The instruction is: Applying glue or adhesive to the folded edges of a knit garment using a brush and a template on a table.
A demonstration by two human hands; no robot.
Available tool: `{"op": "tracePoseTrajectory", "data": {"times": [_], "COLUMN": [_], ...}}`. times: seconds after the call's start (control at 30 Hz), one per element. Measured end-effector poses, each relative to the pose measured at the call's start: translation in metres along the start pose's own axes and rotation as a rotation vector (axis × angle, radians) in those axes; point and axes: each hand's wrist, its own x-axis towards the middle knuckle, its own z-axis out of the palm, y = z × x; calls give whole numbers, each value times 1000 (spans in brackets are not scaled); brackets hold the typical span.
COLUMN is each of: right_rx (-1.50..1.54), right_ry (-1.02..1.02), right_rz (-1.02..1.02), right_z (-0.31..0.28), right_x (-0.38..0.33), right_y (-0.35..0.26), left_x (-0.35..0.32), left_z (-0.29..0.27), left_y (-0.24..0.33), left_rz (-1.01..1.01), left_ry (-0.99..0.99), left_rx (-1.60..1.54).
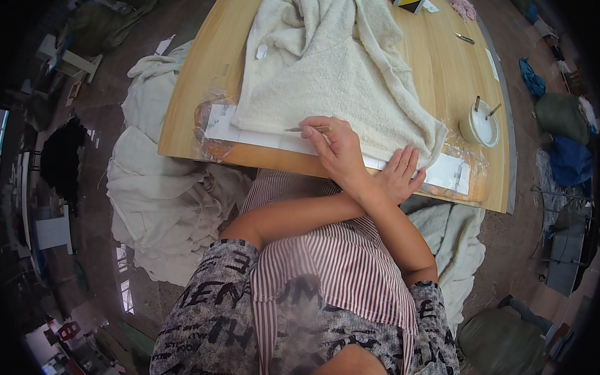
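Fingers (319,141) of the right hand (339,146) pinch a slender tool (294,129), tip toward nine o'clock; at four o'clock, the left hand (399,176) rests, fingers parted, on cream cloth (329,74).

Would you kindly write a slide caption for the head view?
Arms crossed: the right hand holds a slim tool at the cream cloth's edge; the left hand rests flat.

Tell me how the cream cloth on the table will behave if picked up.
The cream cloth will probably hang limp, as its far part lies in loose folds. Its fuzzy pile suggests it isn't very slippery. Its near edge may resist sliding where the left hand rests on it.
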Motion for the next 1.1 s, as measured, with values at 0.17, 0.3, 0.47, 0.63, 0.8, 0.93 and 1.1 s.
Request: {"op": "tracePoseTrajectory", "data": {"times": [0.17, 0.3, 0.47, 0.63, 0.8, 0.93, 1.1], "right_rx": [-28, 309, 2, -566, -962, -879, -883], "right_ry": [14, 298, 829, 760, 548, 660, 708], "right_rz": [-73, 178, 150, 386, 240, 119, 278], "right_z": [4, -47, -187, -276, -261, -256, -244], "right_x": [8, -2, -39, -63, -65, -81, -125], "right_y": [-6, -9, 23, 90, 144, 108, 85], "left_x": [1, 12, 31, 12, 15, 21, -269], "left_z": [3, -26, -111, -156, -121, -251, -357], "left_y": [-4, -10, -106, -324, -383, -476, -513], "left_rz": [6, -260, -413, -1003, -806, -974, -1460], "left_ry": [-39, -32, -226, -69, -324, 638, 1075], "left_rx": [-7, -568, -902, 203, 96, -278, 310]}}
